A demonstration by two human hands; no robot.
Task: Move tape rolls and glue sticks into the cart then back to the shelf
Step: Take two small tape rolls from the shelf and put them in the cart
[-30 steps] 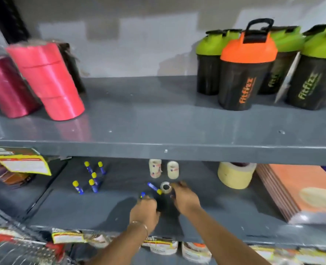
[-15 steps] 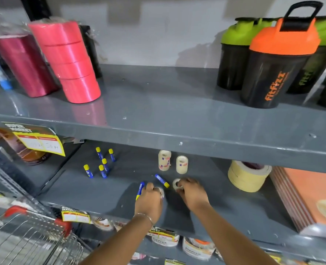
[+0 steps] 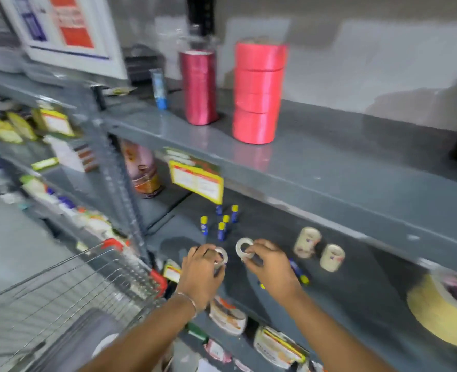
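Small white tape rolls, 1 in each hand, held just above the lower grey metal shelf (image 3: 356, 285). Left hand (image 3: 202, 275) has its fingers wrapped around a small white tape roll (image 3: 221, 256), grip closed on it, roll's hole facing right. Right hand (image 3: 271, 267) pinches a second small white tape roll (image 3: 244, 247) by its rim, grip closed on it, hole facing the camera. The 2 rolls sit near each other, not touching. Thin bracelet (image 3: 188, 300) on the left wrist.

Further right on the same shelf, 2 cream tape rolls in printed wrap stand upright: 1 (image 3: 306, 241) just beside the other (image 3: 332, 256), apart from the hands. Large yellow masking tape roll (image 3: 442, 307) lies at the far right. Blue glue stick with yellow cap (image 3: 299, 272) lies flat on the shelf, partly hidden under the right hand. Cluster of 5 upright blue glue sticks with yellow caps (image 3: 223, 222) stands behind the hands, near a yellow price tag (image 3: 196, 182).

Upper shelf carries a stack of bright pink tape rolls (image 3: 258, 89) and a darker red wrapped stack (image 3: 199, 85) beside it. Wire shopping cart with red corner trim (image 3: 69, 288) is at the lower left, beside the shelf unit. View is motion-blurred.
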